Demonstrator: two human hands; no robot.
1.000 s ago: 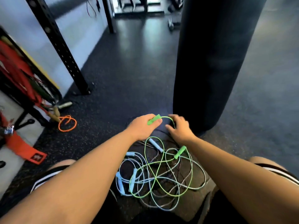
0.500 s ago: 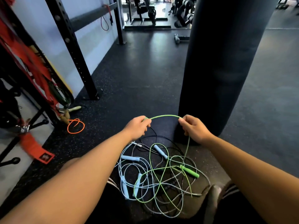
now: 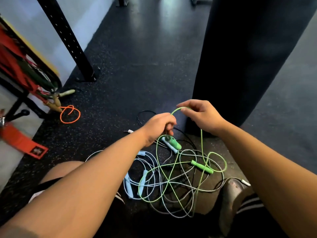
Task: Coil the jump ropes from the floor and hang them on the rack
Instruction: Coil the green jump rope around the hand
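A tangle of jump ropes lies on the black rubber floor between my knees. The green rope (image 3: 202, 146) arcs up from the pile to both hands. My left hand (image 3: 158, 127) grips one green handle (image 3: 174, 143), which hangs below the fist, along with the cord. My right hand (image 3: 201, 115) pinches the green cord a short span away, above the pile. The second green handle (image 3: 202, 167) lies on the floor. Light-blue ropes with pale blue handles (image 3: 128, 187) and a black cord are mixed into the pile.
A black punching bag (image 3: 248, 57) stands right behind my hands. A black perforated rack post (image 3: 68, 42) is bolted to the floor at left. Red straps and bands hang on a rack (image 3: 20, 69) at far left, with an orange rope loop (image 3: 70, 114) on the floor nearby.
My hands have come closer together, shortening the green loop between them. The green handle now hangs below my left fist. The view has tilted downward.
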